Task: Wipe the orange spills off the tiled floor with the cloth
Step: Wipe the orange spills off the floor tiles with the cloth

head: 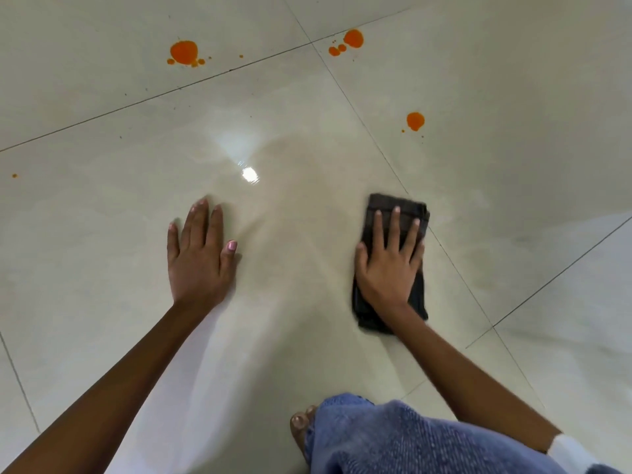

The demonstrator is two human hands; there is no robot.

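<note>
A dark folded cloth (pixel 412 213) lies flat on the glossy cream tiled floor (pixel 307 234). My right hand (pixel 388 265) presses down on the cloth, fingers spread. To its left my left hand (pixel 198 258) rests flat on the bare tile, holding nothing. Orange spills lie farther away: a large blot with droplets (pixel 184 52) at the upper left, another blot with droplets (pixel 352 39) at the upper middle, and a smaller blot (pixel 415 120) beyond the cloth. A tiny orange speck (pixel 14 175) sits at the far left.
Dark grout lines (pixel 376 138) cross the floor diagonally. A bright light reflection (pixel 249 174) shines between the hands. My knee in blue denim (pixel 393 436) and bare toes (pixel 301 422) are at the bottom edge.
</note>
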